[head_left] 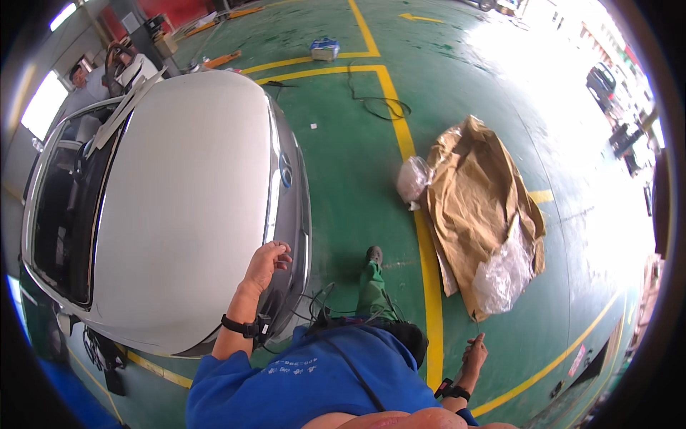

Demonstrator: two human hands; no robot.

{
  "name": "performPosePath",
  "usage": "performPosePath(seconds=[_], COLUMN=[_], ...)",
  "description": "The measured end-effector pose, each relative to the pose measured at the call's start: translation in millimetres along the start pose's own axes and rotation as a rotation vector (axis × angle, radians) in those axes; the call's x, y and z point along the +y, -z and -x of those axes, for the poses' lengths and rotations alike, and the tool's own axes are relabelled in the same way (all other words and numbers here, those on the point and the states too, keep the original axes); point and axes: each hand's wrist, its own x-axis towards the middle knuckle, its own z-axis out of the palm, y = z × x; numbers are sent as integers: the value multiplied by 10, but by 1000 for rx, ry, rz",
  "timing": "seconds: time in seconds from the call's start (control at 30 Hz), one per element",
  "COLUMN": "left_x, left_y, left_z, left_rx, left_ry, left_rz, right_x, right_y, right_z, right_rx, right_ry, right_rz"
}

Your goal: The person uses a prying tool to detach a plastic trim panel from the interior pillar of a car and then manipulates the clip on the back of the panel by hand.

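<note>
My left hand (271,259), fingers loosely bent and apart, hangs over the front edge of a white car's bonnet (182,193); whether it touches is unclear. The car's front has a blue emblem (286,171). My right hand (475,352) is low at my right side, fingers curled; what they hold, if anything, is too small to make out. Beyond it a crumpled brown paper sheet (475,186) lies on the green floor with clear plastic (500,279) on it. Dark cords (318,304) show around my waist and leg.
A person (78,87) is beside the car's far left. A coiled black hose (380,107) lies ahead, a box (325,50) behind it, and a bunched plastic bag (412,179) by the paper. Yellow lines (429,286) mark the floor. A parked car (600,86) stands at the right.
</note>
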Motion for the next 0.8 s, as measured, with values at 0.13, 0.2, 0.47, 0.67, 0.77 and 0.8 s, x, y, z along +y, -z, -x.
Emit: performPosePath(seconds=[0.13,0.2,0.47,0.67,0.77,0.8], left_x=[182,447,1413,2076,2762,3056], left_y=[-11,-25,-70,180,182,149], left_z=[-821,-1172,-2413,-3865,-4666,-4856], left_rx=[150,241,339,414,375,377], left_ry=[40,71,8,-46,-65,-74], left_rz=[53,74,189,350,299,260], right_x=[-824,-1408,-4625,-5172,-5166,-5287], right_y=[-930,-1536,-4298,-5492,-5655,-5783], right_z=[-990,-1608,-1823,-2381,-2634,-2624], right_rx=[-43,-129,-563,-531,-450,-457], right_ry=[-21,116,545,381,193,168], right_rz=[34,172,445,441,461,492])
